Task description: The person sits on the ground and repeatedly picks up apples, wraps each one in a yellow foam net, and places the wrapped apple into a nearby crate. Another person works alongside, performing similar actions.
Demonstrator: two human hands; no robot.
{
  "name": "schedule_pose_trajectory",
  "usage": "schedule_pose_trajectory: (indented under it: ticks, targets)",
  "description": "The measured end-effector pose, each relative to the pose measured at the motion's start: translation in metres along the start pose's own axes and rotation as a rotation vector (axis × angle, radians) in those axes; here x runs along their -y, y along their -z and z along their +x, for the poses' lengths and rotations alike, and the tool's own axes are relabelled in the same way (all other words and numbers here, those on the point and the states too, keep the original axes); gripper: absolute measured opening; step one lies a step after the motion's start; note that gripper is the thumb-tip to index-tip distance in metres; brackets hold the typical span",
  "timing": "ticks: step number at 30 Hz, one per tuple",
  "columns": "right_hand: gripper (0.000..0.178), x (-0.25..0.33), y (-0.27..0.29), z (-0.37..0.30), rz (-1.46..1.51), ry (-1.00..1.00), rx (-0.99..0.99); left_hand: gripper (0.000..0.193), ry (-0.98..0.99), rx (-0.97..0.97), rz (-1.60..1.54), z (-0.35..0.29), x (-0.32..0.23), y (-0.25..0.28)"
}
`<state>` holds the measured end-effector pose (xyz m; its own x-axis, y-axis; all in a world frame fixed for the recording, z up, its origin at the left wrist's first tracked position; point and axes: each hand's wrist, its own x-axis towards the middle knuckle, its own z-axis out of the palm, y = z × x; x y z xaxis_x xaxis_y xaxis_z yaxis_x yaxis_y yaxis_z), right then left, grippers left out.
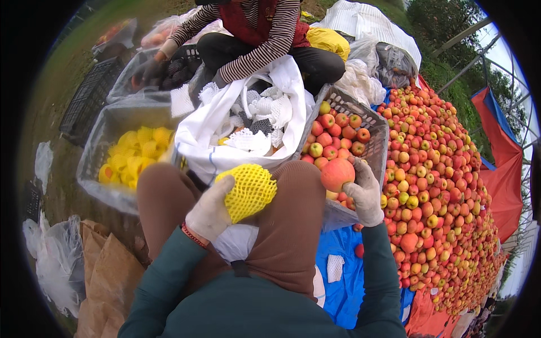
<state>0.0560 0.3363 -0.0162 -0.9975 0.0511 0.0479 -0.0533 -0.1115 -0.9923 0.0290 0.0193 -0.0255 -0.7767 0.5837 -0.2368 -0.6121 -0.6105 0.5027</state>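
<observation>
My left hand (211, 212), in a pale glove, is closed on a yellow foam net sleeve (251, 191) above my lap. The sleeve looks rounded; whether an apple is inside cannot be seen. In my gloved right hand (366, 194) is a red apple (337, 174), gripped over the edge of a crate (374, 141) of apples at my right knee. Between my knees and the person opposite stands a white sack (194, 141) with white and dark foam nets in it. A lined crate (93, 152) to the left holds several yellow-netted fruits (135, 152).
A large heap of apples (428, 186) spreads along the right. Across from me a person in striped sleeves (270, 39) reaches into a crate of dark nets (179, 70). Brown paper (110, 276) and clear plastic (56, 270) lie at lower left, a blue tarp (344, 287) at my right.
</observation>
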Motion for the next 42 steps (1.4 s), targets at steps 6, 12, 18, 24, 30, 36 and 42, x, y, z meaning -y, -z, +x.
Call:
schedule_pose_trajectory:
  ticks: [6,12,18,24,30,36,42]
  targets:
    - [0.051,0.036,-0.121,-0.012,-0.784,0.673,0.298,0.072,0.05,0.295,-0.01,-0.017,0.009,-0.038]
    - [0.048,0.031,-0.144,-0.009,-0.14,0.494,0.243,0.06,-0.09,0.211,0.076,-0.052,-0.018,-0.024]
    - [0.038,-0.041,-0.149,-0.029,0.491,-0.24,0.279,0.067,-0.075,0.411,0.035,-0.081,-0.033,-0.04]
    - [0.032,-0.041,-0.176,-0.059,0.598,-0.564,0.493,0.068,0.151,0.418,0.524,-0.114,-0.061,-0.024]
    - [0.027,-0.015,-0.182,-0.037,0.701,-0.526,0.503,0.066,0.122,0.406,0.662,-0.13,-0.075,0.001]
    - [0.016,0.045,-0.218,-0.004,-0.256,0.364,0.128,0.062,-0.338,-0.237,0.857,-0.103,-0.087,-0.004]
    - [0.018,0.05,-0.281,0.024,-0.879,0.995,0.624,0.047,-0.899,-0.303,1.036,-0.067,-0.11,0.029]
